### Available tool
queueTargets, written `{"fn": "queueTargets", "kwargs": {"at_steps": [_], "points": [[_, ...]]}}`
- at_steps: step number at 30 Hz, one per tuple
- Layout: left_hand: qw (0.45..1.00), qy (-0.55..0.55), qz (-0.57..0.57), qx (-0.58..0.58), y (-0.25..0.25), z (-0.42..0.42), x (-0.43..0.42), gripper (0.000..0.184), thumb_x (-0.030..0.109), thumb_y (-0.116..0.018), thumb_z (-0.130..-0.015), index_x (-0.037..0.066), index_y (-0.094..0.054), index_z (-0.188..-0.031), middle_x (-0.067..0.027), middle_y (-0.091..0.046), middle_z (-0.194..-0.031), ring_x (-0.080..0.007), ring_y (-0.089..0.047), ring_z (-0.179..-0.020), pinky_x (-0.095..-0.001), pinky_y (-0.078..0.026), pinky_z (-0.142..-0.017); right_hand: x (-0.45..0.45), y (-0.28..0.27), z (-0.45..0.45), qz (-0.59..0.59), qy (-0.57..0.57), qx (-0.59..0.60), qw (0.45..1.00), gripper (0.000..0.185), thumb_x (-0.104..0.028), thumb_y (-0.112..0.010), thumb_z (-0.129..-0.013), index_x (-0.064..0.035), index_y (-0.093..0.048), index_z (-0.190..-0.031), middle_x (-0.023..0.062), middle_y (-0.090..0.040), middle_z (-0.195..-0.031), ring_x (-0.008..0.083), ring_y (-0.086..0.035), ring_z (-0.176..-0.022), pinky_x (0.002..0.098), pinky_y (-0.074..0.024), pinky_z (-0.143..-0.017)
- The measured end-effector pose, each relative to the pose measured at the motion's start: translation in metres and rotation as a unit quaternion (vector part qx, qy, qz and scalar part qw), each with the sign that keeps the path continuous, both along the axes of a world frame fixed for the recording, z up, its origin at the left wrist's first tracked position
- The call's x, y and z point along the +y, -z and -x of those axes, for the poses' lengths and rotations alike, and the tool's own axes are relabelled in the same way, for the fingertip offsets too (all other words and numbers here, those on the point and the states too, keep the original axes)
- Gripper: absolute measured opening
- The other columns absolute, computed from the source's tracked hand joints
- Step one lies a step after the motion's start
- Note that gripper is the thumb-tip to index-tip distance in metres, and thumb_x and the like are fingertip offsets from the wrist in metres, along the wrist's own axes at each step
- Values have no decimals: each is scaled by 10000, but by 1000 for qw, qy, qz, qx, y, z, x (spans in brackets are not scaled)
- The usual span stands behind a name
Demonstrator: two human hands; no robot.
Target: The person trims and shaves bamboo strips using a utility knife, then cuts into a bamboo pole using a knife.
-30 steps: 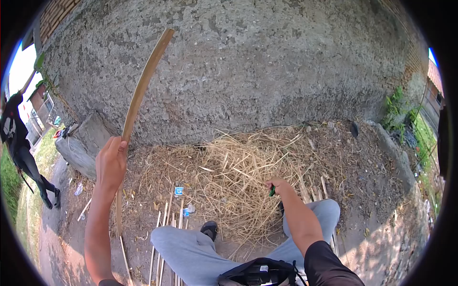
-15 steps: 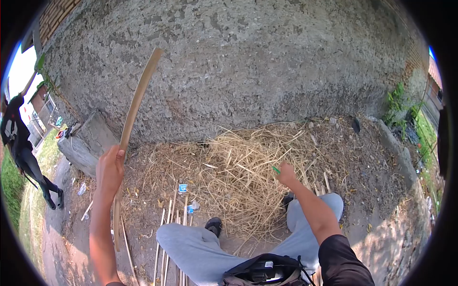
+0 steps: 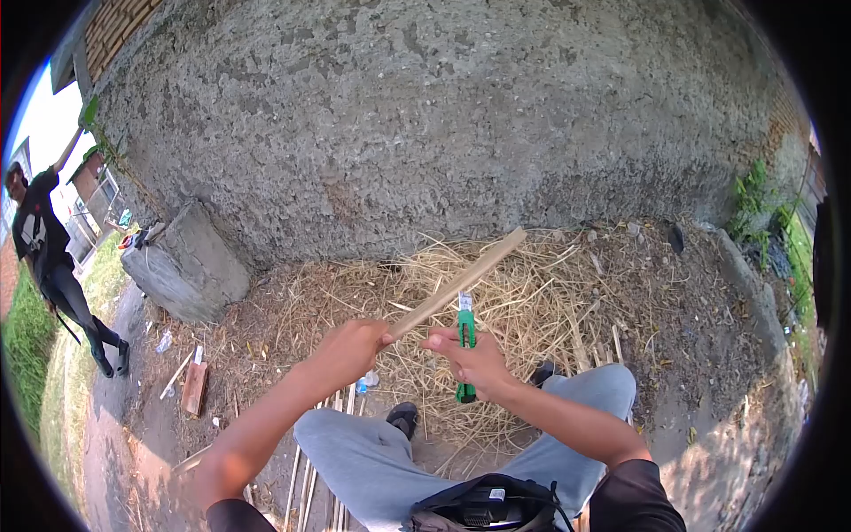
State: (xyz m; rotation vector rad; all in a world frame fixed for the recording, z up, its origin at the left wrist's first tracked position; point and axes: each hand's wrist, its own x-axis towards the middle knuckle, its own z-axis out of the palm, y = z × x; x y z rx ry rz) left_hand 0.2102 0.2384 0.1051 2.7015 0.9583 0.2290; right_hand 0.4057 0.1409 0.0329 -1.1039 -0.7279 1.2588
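strip [image 3: 461,284] slants away to the right from my left grip [image 3: 348,351], closed around it. my right grip [image 3: 480,363] is curled around the green cutter [image 3: 467,321], blade [image 3: 464,301] outward, near the strip; i can't tell if they touch. straw [image 3: 479,421] lies below, and the wall [image 3: 443,133] stands beyond.

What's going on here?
The person's left hand grips a pale strip near its lower end, angled up to the right. The right hand holds a green cutter, blade up, close to the strip; whether they touch is unclear. Below lies a pile of straw-like shavings. Another person stands at far left, one arm raised.
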Motion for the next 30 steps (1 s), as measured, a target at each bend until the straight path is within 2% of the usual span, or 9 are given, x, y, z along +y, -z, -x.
{"fn": "queueTargets", "kwargs": {"at_steps": [2,7,9,10,12,13,15,21,30], "points": [[999,30,-15,1,5,-28,-3,221,228,-527,-984,39,-639,-955,-179,-641,-849,-417,-622,-818,-503,-482,-692,1,8,4,-7,39,92,995,287,-230,-744,-892,41,-697,-972,30,-614,-647,45,-428,-436,223,-319,-393],[992,97,-81,6,3,-86,4,226,249,-557,-964,71,-634,-1080,-150,-647,-1000,-391,-633,-844,-496,-501,-701,22,1,-24,-51,204,68,975,255,-202,-723,-905,26,-638,-830,84,-655,-697,73,-471,-439,241,-346,-385],[989,54,-85,-109,-9,-104,-5,314,231,-570,-963,89,-583,-1243,-157,-614,-1167,-382,-625,-993,-469,-515,-794,27,-5,-50,-103,305,85,943,251,-181,-721,-903,15,-624,-781,96,-660,-684,73,-462,-439,241,-350,-386],[988,59,-87,-111,-7,-107,-3,314,231,-570,-963,89,-583,-1243,-157,-614,-1167,-382,-625,-993,-469,-515,-794,29,-7,-67,-105,310,84,941,251,-181,-721,-903,15,-624,-781,96,-660,-684,73,-462,-439,241,-350,-386],[949,84,-175,-249,2,-107,1,501,246,-657,-914,75,-500,-1357,-175,-556,-1293,-383,-562,-1162,-456,-475,-945,30,-4,-102,-132,353,47,925,227,-160,-721,-899,7,-624,-780,92,-654,-674,67,-452,-439,235,-348,-391],[948,92,-176,-249,8,-108,2,501,246,-657,-914,75,-500,-1357,-175,-556,-1293,-383,-562,-1162,-456,-475,-945,30,1,-116,-135,360,49,922,227,-160,-721,-899,7,-624,-780,92,-654,-674,67,-452,-439,235,-348,-391],[943,116,-169,-261,24,-107,1,589,288,-719,-857,28,-502,-1339,-160,-528,-1319,-360,-478,-1250,-473,-381,-1049,31,15,-136,-142,406,47,902,182,-125,-709,-899,-23,-605,-790,86,-653,-673,63,-451,-415,225,-324,-381],[943,127,-168,-260,96,-139,16,684,235,-823,-732,58,-540,-1330,-147,-535,-1334,-356,-513,-1221,-468,-429,-1013,29,33,-136,-142,413,2,899,187,-126,-698,-914,-14,-604,-798,74,-643,-674,58,-439,-418,224,-322,-378],[904,126,-180,-366,116,-147,23,462,55,-792,-740,78,-666,-1184,-117,-623,-1218,-331,-638,-1026,-422,-521,-851,28,39,-102,-128,387,-23,913,196,-127,-683,-930,4,-595,-813,73,-632,-678,57,-437,-420,221,-325,-378]]}}
